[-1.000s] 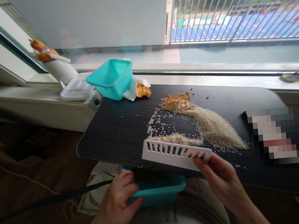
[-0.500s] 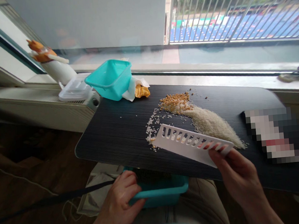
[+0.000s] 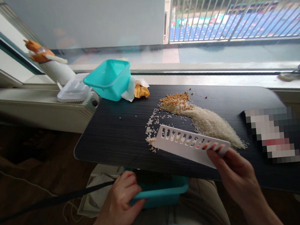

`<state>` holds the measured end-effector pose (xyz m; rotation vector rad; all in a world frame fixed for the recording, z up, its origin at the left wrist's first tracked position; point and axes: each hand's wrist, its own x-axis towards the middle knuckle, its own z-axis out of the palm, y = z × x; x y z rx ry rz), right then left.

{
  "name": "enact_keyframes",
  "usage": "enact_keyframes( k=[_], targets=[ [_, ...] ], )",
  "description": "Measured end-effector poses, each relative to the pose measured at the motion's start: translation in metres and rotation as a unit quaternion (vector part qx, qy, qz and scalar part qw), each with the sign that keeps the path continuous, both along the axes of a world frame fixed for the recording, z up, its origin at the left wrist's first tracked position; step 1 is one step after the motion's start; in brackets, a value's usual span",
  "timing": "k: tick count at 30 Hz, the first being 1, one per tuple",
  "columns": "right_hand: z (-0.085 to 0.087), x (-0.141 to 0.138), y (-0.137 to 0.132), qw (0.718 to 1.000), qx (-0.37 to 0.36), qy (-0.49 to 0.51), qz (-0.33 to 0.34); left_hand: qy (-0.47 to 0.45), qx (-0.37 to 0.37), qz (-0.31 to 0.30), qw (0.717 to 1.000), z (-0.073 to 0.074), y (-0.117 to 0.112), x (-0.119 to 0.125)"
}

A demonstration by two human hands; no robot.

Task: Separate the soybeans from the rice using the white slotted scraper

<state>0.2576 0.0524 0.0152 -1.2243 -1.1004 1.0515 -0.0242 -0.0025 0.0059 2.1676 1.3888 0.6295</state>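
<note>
My right hand (image 3: pixel 235 169) grips the right end of a white slotted plastic strip (image 3: pixel 184 149), held tilted over the front of the dark table (image 3: pixel 109 130). Loose white rice grains (image 3: pixel 152 126) and a few beans lie by the strip's left end. Behind it spreads a long heap of rice (image 3: pixel 212 124), with yellow soybeans (image 3: pixel 175 99) piled at its far left end. Below the table edge, my left hand (image 3: pixel 127 193) is closed on the rim of a teal plastic tub (image 3: pixel 162 197) on my lap. The tub's contents are dark and hard to make out.
A second teal tub (image 3: pixel 110 79) stands at the table's back left, beside a crumpled orange-and-white wrapper (image 3: pixel 140 90). A clear plastic lid (image 3: pixel 73 89) rests on the radiator. At right lies a blurred-out flat object (image 3: pixel 271 135). The window sill runs behind.
My right hand and the white strip have shifted slightly to the left. My left hand keeps its grip on the tub; the heaps look the same.
</note>
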Motion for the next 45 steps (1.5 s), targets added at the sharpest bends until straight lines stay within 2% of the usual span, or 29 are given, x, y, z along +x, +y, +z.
enact_keyframes(
  k=[3,8,12,18,23,25,28,30,32,38,45],
  targets=[
    [-0.001,0.000,0.002,1.000,0.011,-0.008,0.022,0.000,0.001,0.000,1.000,0.000,0.000,0.000],
    [0.009,-0.002,-0.002,1.000,-0.016,0.000,0.003,0.005,0.004,-0.006,1.000,0.000,0.000,-0.001],
    [0.007,-0.006,-0.004,0.999,-0.018,-0.003,0.038,0.013,0.009,-0.005,1.000,-0.001,0.000,-0.001],
    [-0.004,-0.035,-0.004,0.988,-0.043,0.005,0.148,0.027,0.018,-0.001,0.999,-0.002,-0.005,-0.012],
    [0.002,-0.039,-0.010,0.964,-0.058,-0.046,0.254,0.040,0.017,0.017,0.999,0.001,-0.011,-0.023],
    [0.004,-0.031,-0.014,0.969,-0.038,-0.064,0.234,0.046,0.013,0.024,0.999,0.003,-0.012,-0.023],
    [0.002,-0.016,-0.016,0.994,0.001,-0.063,0.089,0.048,0.021,0.018,0.998,0.004,-0.010,-0.018],
    [0.000,-0.008,-0.014,0.998,0.009,-0.057,-0.010,0.046,0.023,0.009,0.999,0.004,-0.007,-0.013],
    [0.000,-0.003,-0.010,0.997,0.004,-0.059,-0.057,0.045,0.019,0.001,0.999,0.004,-0.005,-0.009],
    [0.004,-0.004,0.001,0.996,0.006,-0.043,-0.080,0.034,0.006,-0.004,0.999,0.002,-0.004,-0.004],
    [0.005,0.001,0.000,0.999,0.002,-0.027,-0.039,0.025,-0.003,-0.006,1.000,0.001,-0.003,-0.001]
  ],
)
